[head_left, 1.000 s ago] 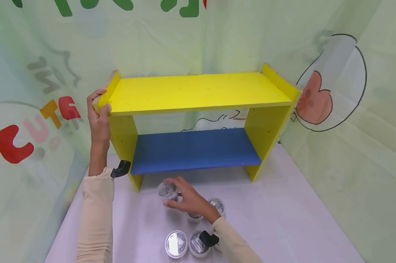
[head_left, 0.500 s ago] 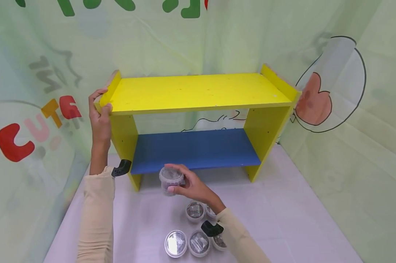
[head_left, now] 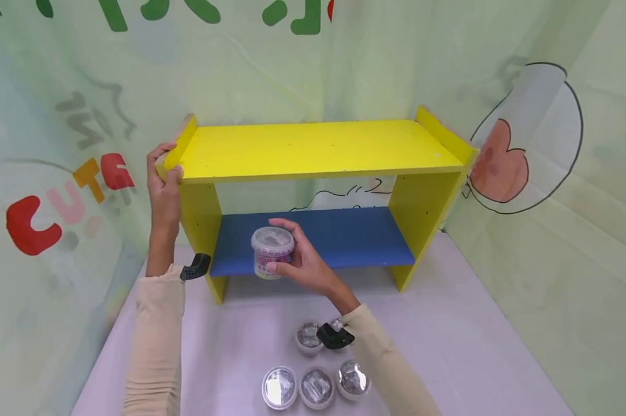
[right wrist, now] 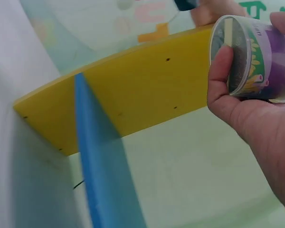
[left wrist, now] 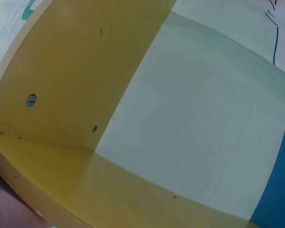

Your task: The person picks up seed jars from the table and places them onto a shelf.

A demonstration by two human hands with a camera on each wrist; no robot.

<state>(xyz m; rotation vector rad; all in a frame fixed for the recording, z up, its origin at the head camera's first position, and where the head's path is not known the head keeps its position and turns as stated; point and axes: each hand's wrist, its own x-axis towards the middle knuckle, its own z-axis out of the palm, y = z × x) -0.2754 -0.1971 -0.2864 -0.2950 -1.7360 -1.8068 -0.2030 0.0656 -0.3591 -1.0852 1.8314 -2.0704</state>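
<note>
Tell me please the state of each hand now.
Left hand: grips the yellow shelf unit by its left end.
Right hand: holds a lidded plastic tub.

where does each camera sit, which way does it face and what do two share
Head: on the head, facing forward and down at the shelf; left hand, right hand and sleeves show.
Left wrist: worn there, facing yellow panels; a sliver of that hand shows lower left.
Right wrist: worn there, facing the blue board; the right hand and part of the left show.
Head and right wrist both show the held tub.
</note>
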